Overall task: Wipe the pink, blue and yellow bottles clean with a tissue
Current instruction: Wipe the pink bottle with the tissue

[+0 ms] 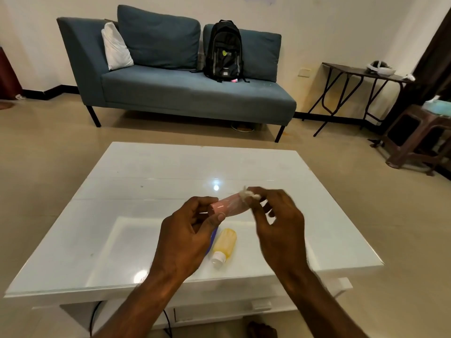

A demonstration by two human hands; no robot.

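My left hand point(188, 230) grips the cap end of a small pink bottle point(229, 206), holding it level above the white table point(122, 215). A crumpled white tissue point(246, 193) is pinched in my right hand point(278, 223) and pressed against the bottle's far end. Below my hands a yellow bottle point(225, 242) with a white cap lies flat on the table. Beside it, only a thin purple-blue edge of the blue bottle point(213, 236) shows; my left hand hides the rest.
A blue sofa point(190, 91) with a black backpack point(224, 51) and a white pillow stands beyond the table. At the right are a dark folding table point(361, 71) and a brown stool point(415, 137). Tan floor surrounds the table.
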